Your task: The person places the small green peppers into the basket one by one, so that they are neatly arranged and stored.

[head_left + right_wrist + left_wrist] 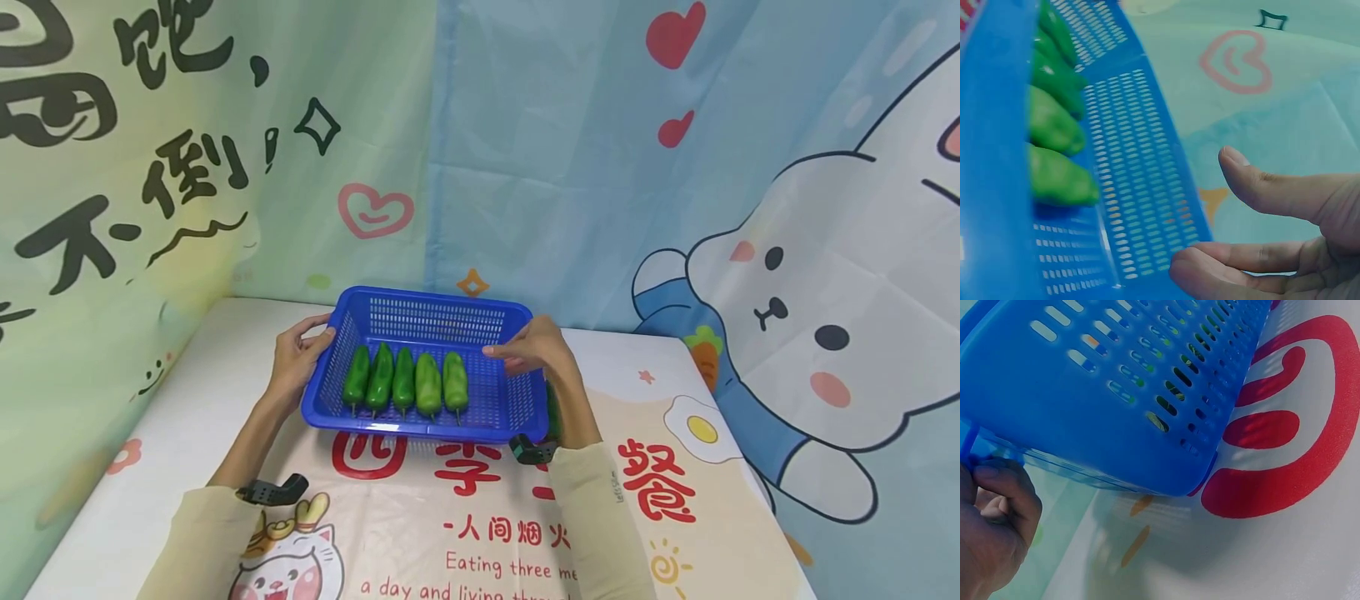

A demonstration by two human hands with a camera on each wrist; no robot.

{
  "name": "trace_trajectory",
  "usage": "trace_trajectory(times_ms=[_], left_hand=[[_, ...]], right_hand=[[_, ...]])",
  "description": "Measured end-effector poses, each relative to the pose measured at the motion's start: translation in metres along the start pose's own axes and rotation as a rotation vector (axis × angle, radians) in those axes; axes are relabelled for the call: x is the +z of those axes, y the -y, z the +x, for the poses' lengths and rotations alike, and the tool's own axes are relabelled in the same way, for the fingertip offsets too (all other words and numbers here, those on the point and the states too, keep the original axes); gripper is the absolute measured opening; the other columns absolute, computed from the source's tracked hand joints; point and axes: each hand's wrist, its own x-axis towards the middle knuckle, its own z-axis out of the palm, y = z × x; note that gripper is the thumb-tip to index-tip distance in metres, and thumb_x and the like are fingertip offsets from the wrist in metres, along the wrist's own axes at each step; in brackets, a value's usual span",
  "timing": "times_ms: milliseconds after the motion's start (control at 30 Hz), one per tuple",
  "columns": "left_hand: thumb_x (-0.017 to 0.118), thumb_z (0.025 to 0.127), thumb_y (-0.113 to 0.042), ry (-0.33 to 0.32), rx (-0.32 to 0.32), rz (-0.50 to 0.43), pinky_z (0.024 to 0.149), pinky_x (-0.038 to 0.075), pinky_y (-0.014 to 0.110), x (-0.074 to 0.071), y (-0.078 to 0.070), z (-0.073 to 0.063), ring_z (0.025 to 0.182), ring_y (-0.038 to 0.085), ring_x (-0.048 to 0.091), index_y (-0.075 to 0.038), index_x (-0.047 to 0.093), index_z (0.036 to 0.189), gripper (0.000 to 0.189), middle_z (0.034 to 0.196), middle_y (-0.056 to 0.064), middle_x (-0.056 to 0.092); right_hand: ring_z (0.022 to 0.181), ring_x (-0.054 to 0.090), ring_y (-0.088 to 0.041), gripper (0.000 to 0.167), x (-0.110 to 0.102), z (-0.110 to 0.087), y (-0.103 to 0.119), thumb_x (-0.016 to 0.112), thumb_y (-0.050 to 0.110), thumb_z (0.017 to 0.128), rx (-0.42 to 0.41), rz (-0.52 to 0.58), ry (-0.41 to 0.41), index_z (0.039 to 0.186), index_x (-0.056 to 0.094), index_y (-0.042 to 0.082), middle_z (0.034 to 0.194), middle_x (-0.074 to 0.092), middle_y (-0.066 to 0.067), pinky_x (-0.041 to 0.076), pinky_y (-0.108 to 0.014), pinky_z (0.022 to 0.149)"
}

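A blue plastic basket [423, 430] with slotted walls lies in the middle of the head view. Inside, several green peppers [403, 379] form a row from the left side to the middle, stems toward me. My left hand [295, 358] grips the basket's left rim; the left wrist view shows its fingers [1007, 484] curled at the edge. At the right end, my right hand [536, 343] reaches over the rim. In the right wrist view its thumb [1266, 190] is spread away from the extended fingers [1235, 265], with nothing between them.
A dark green object [553, 412] is partly hidden behind the right forearm, just outside the basket. A printed cloth [390, 533] covers the table. Close behind the basket hangs a patterned curtain [510, 183]. Each wrist wears a small black device [277, 490].
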Motion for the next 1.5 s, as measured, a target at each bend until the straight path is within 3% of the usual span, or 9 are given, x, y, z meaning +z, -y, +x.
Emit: trace_trajectory(times_ms=[233,400,533,700,833,967,1067,1167,1500], left_hand=[[0.060,0.114,-0.021,-0.009,-0.003,0.012,0.066,0.066,0.021,-0.001,0.000,-0.001,0.077,0.005,0.080,0.006,0.051,0.156,0.052,0.089,-0.014,0.082],[0.060,0.113,-0.020,-0.014,-0.009,0.008,0.066,0.066,0.021,-0.002,0.000,-0.002,0.076,0.005,0.080,0.006,0.051,0.156,0.051,0.089,-0.013,0.082],[0.060,0.113,-0.020,-0.016,-0.011,0.005,0.066,0.066,0.022,-0.002,0.001,-0.003,0.077,0.006,0.080,0.006,0.051,0.157,0.051,0.090,-0.013,0.082],[0.060,0.113,-0.021,-0.018,-0.010,0.005,0.067,0.067,0.022,-0.004,0.001,-0.004,0.078,0.006,0.080,0.005,0.051,0.157,0.052,0.091,-0.013,0.082],[0.061,0.113,-0.021,-0.021,-0.008,0.001,0.067,0.066,0.022,-0.004,0.001,-0.004,0.078,0.005,0.080,0.006,0.051,0.156,0.052,0.090,-0.014,0.082],[0.061,0.113,-0.019,-0.020,-0.008,-0.010,0.065,0.066,0.021,-0.003,0.002,-0.004,0.076,0.005,0.080,0.007,0.051,0.156,0.051,0.088,-0.013,0.082],[0.061,0.113,-0.019,-0.012,-0.006,-0.012,0.064,0.066,0.021,-0.002,0.001,-0.003,0.074,0.005,0.079,0.007,0.051,0.156,0.051,0.087,-0.013,0.082],[0.061,0.113,-0.020,-0.010,0.001,-0.010,0.064,0.065,0.021,-0.001,0.001,-0.002,0.074,0.005,0.079,0.007,0.052,0.156,0.051,0.087,-0.013,0.082],[0.060,0.114,-0.020,0.011,0.010,-0.014,0.065,0.066,0.022,-0.001,-0.001,-0.001,0.077,0.008,0.081,0.007,0.050,0.156,0.052,0.091,-0.010,0.083]], right_hand=[[0.115,0.080,-0.039,0.074,-0.024,-0.010,-0.006,0.089,0.036,0.094,0.018,0.050,-0.004,0.143,0.060,-0.011,0.135,0.073,-0.030,0.064,-0.050,0.104],[0.119,0.079,-0.039,0.077,-0.040,-0.015,-0.017,0.086,0.043,0.095,0.043,0.035,-0.042,0.147,0.059,-0.008,0.134,0.074,-0.029,0.046,-0.071,0.121],[0.120,0.078,-0.039,0.072,-0.051,-0.017,-0.030,0.085,0.044,0.096,0.072,0.052,-0.065,0.142,0.064,-0.007,0.132,0.076,-0.027,0.035,-0.081,0.122],[0.118,0.079,-0.036,0.071,-0.059,-0.017,-0.047,0.086,0.045,0.095,0.114,0.084,-0.090,0.142,0.066,-0.005,0.132,0.076,-0.024,0.034,-0.081,0.123],[0.116,0.081,-0.034,0.073,-0.060,-0.016,-0.061,0.087,0.046,0.093,0.147,0.125,-0.097,0.142,0.067,-0.005,0.132,0.077,-0.023,0.035,-0.079,0.124],[0.108,0.083,-0.031,0.076,-0.058,-0.015,-0.076,0.089,0.046,0.091,0.174,0.143,-0.116,0.141,0.066,-0.007,0.131,0.078,-0.023,0.049,-0.063,0.121],[0.101,0.084,-0.027,0.075,-0.057,-0.013,-0.088,0.091,0.044,0.090,0.208,0.179,-0.130,0.140,0.066,-0.007,0.127,0.079,-0.022,0.064,-0.044,0.105],[0.092,0.083,-0.023,0.075,-0.058,-0.011,-0.099,0.091,0.040,0.090,0.238,0.219,-0.132,0.140,0.065,-0.010,0.122,0.081,-0.021,0.067,-0.037,0.096],[0.081,0.080,-0.020,0.072,-0.055,-0.003,-0.134,0.086,0.045,0.094,0.323,0.148,-0.167,0.136,0.068,-0.011,0.100,0.083,-0.014,0.063,-0.047,0.108]])
